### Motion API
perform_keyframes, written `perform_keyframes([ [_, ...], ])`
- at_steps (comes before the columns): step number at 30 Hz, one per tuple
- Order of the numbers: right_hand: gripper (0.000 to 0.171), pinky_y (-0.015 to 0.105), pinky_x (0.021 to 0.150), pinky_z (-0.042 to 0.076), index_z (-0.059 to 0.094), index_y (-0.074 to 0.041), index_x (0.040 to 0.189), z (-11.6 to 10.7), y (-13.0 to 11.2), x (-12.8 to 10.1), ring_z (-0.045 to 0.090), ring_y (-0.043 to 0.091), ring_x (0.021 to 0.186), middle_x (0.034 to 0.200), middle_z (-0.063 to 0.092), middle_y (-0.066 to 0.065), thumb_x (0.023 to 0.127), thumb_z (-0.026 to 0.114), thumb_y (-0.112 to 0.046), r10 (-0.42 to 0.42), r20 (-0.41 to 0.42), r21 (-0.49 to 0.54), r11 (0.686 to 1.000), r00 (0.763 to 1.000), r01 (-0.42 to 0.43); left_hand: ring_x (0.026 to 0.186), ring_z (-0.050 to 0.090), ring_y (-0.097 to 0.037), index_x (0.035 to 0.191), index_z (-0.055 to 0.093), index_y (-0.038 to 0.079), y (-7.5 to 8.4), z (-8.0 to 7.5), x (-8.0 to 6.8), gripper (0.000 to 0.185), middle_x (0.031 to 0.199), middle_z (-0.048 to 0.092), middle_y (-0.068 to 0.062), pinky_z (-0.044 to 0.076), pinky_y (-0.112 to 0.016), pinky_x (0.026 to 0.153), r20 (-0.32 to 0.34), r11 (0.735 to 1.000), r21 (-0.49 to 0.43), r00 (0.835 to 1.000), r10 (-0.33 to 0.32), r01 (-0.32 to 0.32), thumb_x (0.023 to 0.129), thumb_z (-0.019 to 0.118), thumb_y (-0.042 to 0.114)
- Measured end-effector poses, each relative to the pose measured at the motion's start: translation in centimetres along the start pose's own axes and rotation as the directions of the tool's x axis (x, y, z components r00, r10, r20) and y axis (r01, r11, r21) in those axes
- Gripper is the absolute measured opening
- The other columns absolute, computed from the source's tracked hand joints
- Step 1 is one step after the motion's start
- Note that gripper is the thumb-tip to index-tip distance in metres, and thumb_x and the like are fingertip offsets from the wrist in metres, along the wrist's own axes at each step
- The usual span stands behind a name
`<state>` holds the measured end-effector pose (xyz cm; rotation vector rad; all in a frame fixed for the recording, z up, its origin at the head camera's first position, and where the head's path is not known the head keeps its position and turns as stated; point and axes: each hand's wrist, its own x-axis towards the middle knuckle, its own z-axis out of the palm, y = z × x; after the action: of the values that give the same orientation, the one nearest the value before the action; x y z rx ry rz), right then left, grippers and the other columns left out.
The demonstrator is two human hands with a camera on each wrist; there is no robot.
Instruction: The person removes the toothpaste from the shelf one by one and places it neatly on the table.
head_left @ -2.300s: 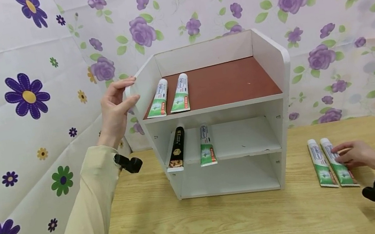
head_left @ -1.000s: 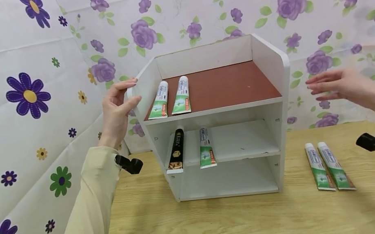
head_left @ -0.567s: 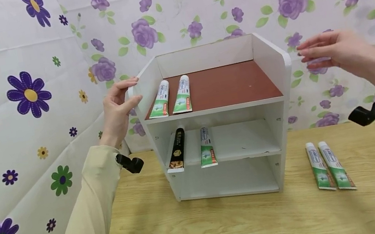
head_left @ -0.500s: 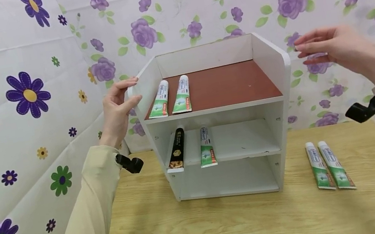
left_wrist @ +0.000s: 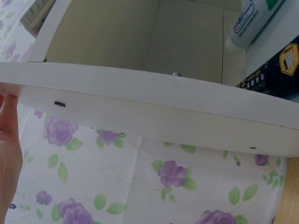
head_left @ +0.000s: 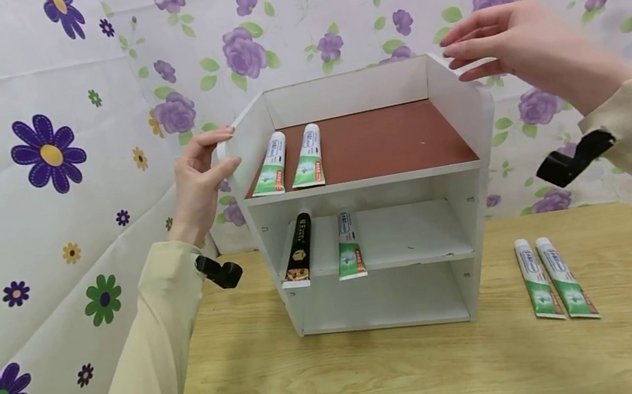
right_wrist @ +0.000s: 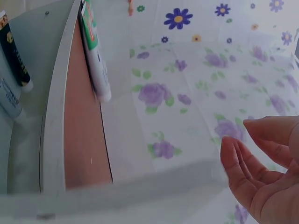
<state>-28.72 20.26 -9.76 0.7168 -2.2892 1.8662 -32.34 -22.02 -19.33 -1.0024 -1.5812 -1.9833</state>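
Observation:
A small white shelf unit [head_left: 361,184] with a brown top stands on the table. My left hand [head_left: 198,185] grips the upper edge of its left side panel, thumb at the front, fingers over the top. Two green-and-white toothpaste tubes [head_left: 270,168] lie on the top at the left. On the middle shelf lie a black toothpaste tube [head_left: 298,253] and another green-and-white tube [head_left: 349,248], their ends at the front edge. My right hand [head_left: 536,52] is raised by the upper right side panel, fingers relaxed, holding nothing; the right wrist view shows a gap between thumb and fingers.
Two more green-and-white toothpaste tubes [head_left: 556,282] lie side by side on the wooden table [head_left: 361,391], right of the shelf unit. Flowered cloth [head_left: 322,8] hangs behind and at the left. Each wrist carries a black camera [head_left: 576,159].
My right hand was at the right tube on the table, then rose without it and moved left toward the shelf's right side panel. The left hand keeps its grip in the same place.

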Motion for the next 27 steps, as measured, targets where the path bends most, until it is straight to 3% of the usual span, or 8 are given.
perform_keyframes([
  [10, 0.028, 0.032, 0.077, 0.049, 0.059, 0.0, 0.11, 5.1, -0.7, 2.0, 0.054, 0.024, 0.097, 0.109, 0.055, 0.012, 0.083, 0.065, -0.007, 0.071, 0.053, -0.029, 0.997, 0.996, -0.069, 0.121, 0.036, -0.025, 0.1, 0.063, 0.001, 0.1, 0.1, 0.0, 0.03, 0.119, 0.051, -0.015, 0.044, -0.028, 0.082, -0.004, 1.0, -0.001, 1.0, 0.004, -0.004, 0.077, 0.059, -0.017],
  [15, 0.031, 0.035, 0.08, 0.047, 0.057, 0.0, 0.111, 7.6, -0.1, 3.2, 0.057, 0.023, 0.092, 0.106, 0.057, 0.012, 0.084, 0.065, -0.01, 0.119, 0.058, -0.093, 0.989, 0.991, -0.113, 0.121, 0.036, -0.026, 0.1, 0.063, 0.001, 0.0, 0.0, 0.0, 0.03, 0.119, 0.051, -0.016, 0.043, -0.029, 0.085, 0.003, 1.0, -0.002, 1.0, 0.007, -0.007, 0.077, 0.059, -0.017],
  [22, 0.031, 0.031, 0.072, 0.051, 0.056, 0.005, 0.113, 10.3, 1.5, 5.0, 0.063, 0.02, 0.078, 0.096, 0.06, 0.014, 0.085, 0.062, -0.008, 0.148, 0.086, -0.119, 0.983, 0.985, -0.137, 0.122, 0.035, -0.025, 0.101, 0.063, 0.002, 0.0, -0.1, 0.0, 0.031, 0.119, 0.051, -0.016, 0.041, -0.031, 0.088, 0.007, 1.0, 0.01, 1.0, 0.015, -0.015, 0.077, 0.058, -0.017],
  [27, 0.031, 0.034, 0.075, 0.05, 0.056, 0.005, 0.113, 11.5, 2.6, 6.0, 0.061, 0.024, 0.082, 0.097, 0.06, 0.014, 0.085, 0.062, -0.007, 0.172, 0.096, -0.115, 0.98, 0.98, -0.161, 0.122, 0.035, -0.025, 0.101, 0.063, 0.002, 0.0, 0.0, 0.0, 0.031, 0.119, 0.051, -0.015, 0.038, -0.033, 0.092, 0.009, 1.0, 0.021, 1.0, 0.017, -0.017, 0.077, 0.059, -0.017],
])
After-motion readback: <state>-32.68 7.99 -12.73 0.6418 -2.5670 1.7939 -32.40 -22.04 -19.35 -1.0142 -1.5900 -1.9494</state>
